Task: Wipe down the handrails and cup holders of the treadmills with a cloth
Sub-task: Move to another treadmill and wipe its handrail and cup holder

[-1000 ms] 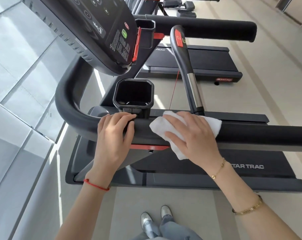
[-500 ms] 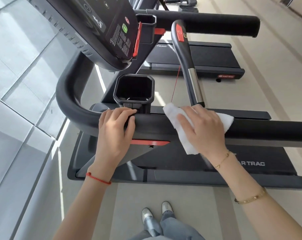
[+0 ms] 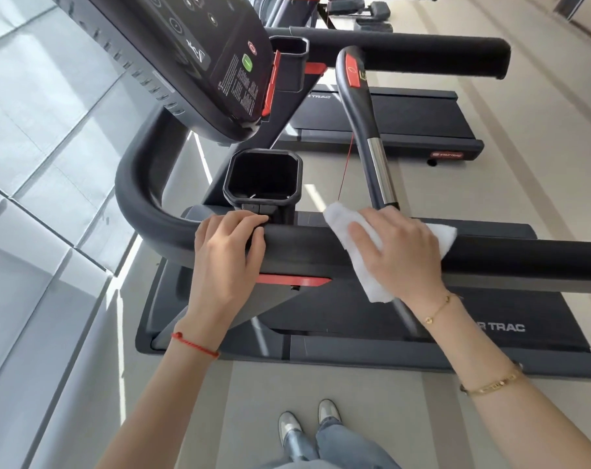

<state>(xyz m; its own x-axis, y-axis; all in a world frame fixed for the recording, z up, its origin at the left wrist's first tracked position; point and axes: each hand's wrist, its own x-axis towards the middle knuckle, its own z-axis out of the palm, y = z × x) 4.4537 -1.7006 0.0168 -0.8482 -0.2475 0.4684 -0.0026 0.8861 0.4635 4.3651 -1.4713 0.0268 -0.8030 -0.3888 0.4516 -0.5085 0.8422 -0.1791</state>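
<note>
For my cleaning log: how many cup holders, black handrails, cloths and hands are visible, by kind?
Cup holders: 2, near and far
Black handrails: 2, near and far
Cloths: 1
Hands: 2, left, right
Total: 7

A single wide-angle view comes from the person's head, looking forward and steeply down, close over the near treadmill's handrail [image 3: 321, 245], which crosses the middle of the frame from left edge to right edge. The console [image 3: 199, 62] fills the upper left corner, the person's shoes [image 3: 307, 424] sit at the bottom edge, and a second treadmill [image 3: 389, 120] lies beyond, toward the top.
</note>
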